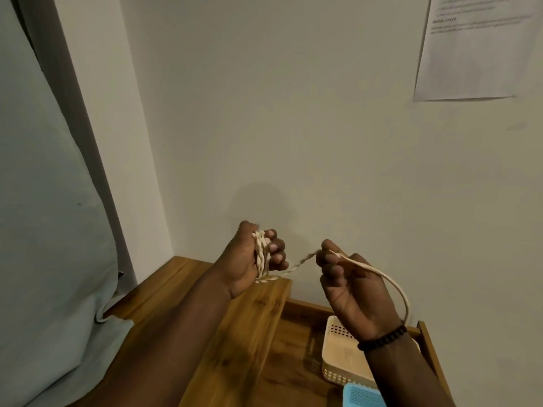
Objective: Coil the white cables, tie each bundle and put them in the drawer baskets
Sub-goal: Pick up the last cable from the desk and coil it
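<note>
My left hand (249, 259) grips a small coil of white braided cable (261, 257), its loops pressed into the palm. A strand runs from the coil to my right hand (349, 289), which pinches it between thumb and fingers. Beyond that pinch the loose cable tail (393, 284) arcs down behind my right wrist. Both hands are held above the open wooden drawer (293, 362). A cream perforated basket (338, 359) sits in the drawer under my right wrist, with a blue basket (363, 395) in front of it.
The wooden cabinet top (176, 289) lies to the left of the drawer. A pale pillow or cushion (50, 230) fills the left side. A wall stands close behind, with a printed sheet of paper (470, 48) at the upper right.
</note>
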`<state>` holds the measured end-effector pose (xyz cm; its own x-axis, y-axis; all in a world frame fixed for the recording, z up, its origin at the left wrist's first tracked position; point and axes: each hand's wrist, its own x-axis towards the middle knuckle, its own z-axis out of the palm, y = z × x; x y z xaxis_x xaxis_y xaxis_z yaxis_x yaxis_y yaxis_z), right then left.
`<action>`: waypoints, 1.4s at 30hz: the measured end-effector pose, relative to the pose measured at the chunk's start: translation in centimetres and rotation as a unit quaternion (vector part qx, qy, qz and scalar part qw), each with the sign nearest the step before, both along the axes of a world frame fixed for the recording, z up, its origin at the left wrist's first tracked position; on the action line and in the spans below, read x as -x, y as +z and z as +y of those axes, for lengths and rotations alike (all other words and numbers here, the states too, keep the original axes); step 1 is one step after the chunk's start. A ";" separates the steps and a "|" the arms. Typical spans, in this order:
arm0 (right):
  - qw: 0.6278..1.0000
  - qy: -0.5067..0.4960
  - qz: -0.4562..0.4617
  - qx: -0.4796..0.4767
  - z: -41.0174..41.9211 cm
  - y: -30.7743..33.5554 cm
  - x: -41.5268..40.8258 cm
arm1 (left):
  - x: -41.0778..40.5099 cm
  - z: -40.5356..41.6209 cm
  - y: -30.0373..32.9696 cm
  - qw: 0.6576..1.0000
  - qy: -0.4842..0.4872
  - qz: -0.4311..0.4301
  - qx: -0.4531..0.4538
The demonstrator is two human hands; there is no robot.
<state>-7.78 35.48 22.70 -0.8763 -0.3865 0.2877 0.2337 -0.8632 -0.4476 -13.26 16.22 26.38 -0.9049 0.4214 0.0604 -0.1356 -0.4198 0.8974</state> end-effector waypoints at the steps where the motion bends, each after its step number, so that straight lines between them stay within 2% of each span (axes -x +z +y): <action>1: 0.999 -0.035 0.013 -0.018 -0.1 0.0 -0.1 | -0.2 0.3 -0.1 0.999 -0.007 0.004 0.032; 4: 0.975 -0.075 0.144 -0.151 -0.8 0.8 -0.6 | -1.7 1.2 0.1 0.974 -0.006 0.092 0.205; 6: 0.928 -0.076 0.257 -0.258 -0.6 1.7 -0.9 | -2.8 1.6 0.2 0.951 -0.024 0.151 0.270; 7: 0.905 -0.090 0.276 -0.312 -0.4 2.5 -0.9 | -3.4 1.8 0.3 0.943 -0.060 0.164 0.283; 9: 0.847 -0.192 0.262 -0.422 0.0 4.2 -0.5 | -4.0 2.5 -0.1 0.937 -0.130 0.127 0.298; 11: 0.793 -0.291 0.209 -0.493 0.1 5.2 0.7 | -4.1 3.3 -0.6 0.943 -0.183 0.027 0.275; 14: 0.776 -0.346 0.119 -0.513 -0.4 5.0 3.1 | -4.8 4.6 -0.5 0.946 -0.255 -0.004 0.198; 15: 0.783 -0.322 0.110 -0.521 -0.7 4.6 3.5 | -5.0 4.7 -0.3 0.947 -0.268 0.001 0.174; 17: 0.821 -0.252 0.102 -0.502 -1.4 3.5 4.2 | -5.1 4.4 -0.2 0.948 -0.285 0.007 0.142; 19: 0.844 -0.249 0.068 -0.471 -1.9 2.1 4.5 | -5.1 4.0 -0.5 0.946 -0.308 -0.003 0.106; 21: 0.832 -0.292 0.064 -0.467 -2.4 0.6 5.0 | -5.0 3.7 -0.7 0.944 -0.321 -0.013 0.078; 25: 0.775 -0.393 0.063 -0.491 -3.0 -1.0 5.1 | -4.9 3.5 -1.1 0.950 -0.305 -0.018 0.067; 27: 0.789 -0.389 0.056 -0.472 -2.9 -0.9 5.1 | -4.7 3.3 -1.4 0.953 -0.298 -0.020 0.058; 30: 0.822 -0.305 0.093 -0.472 -2.7 -0.4 4.4 | -4.6 3.2 -1.9 0.954 -0.298 -0.016 0.040; 31: 0.815 -0.292 0.111 -0.489 -2.6 -0.4 4.2 | -4.6 3.2 -2.0 0.954 -0.296 -0.014 0.039; 32: 0.788 -0.309 0.138 -0.515 -2.7 -0.4 4.1 | -4.6 3.2 -2.0 0.956 -0.292 -0.009 0.037; 34: 0.698 -0.392 0.208 -0.563 -2.6 -0.6 3.9 | -4.5 3.1 -1.9 0.955 -0.295 0.010 0.011; 35: 0.669 -0.417 0.237 -0.568 -2.6 -0.9 3.9 | -4.4 3.1 -1.6 0.954 -0.299 0.021 -0.008; 36: 0.670 -0.418 0.249 -0.560 -2.8 -1.0 3.7 | -4.3 3.1 -1.3 0.952 -0.302 0.031 -0.023; 37: 0.698 -0.402 0.241 -0.541 -3.1 -0.9 3.1 | -4.2 3.1 -1.0 0.951 -0.305 0.040 -0.035; 40: 0.887 -0.241 0.079 -0.387 -3.9 -0.5 1.6 | -3.7 2.8 -0.5 0.953 -0.289 0.072 -0.054; 41: 0.919 -0.203 0.043 -0.335 -4.2 -0.7 1.2 | -3.5 2.5 -0.4 0.957 -0.273 0.081 -0.062; 42: 0.931 -0.189 0.031 -0.311 -4.5 -1.0 0.9 | -3.2 2.3 -0.3 0.961 -0.251 0.088 -0.073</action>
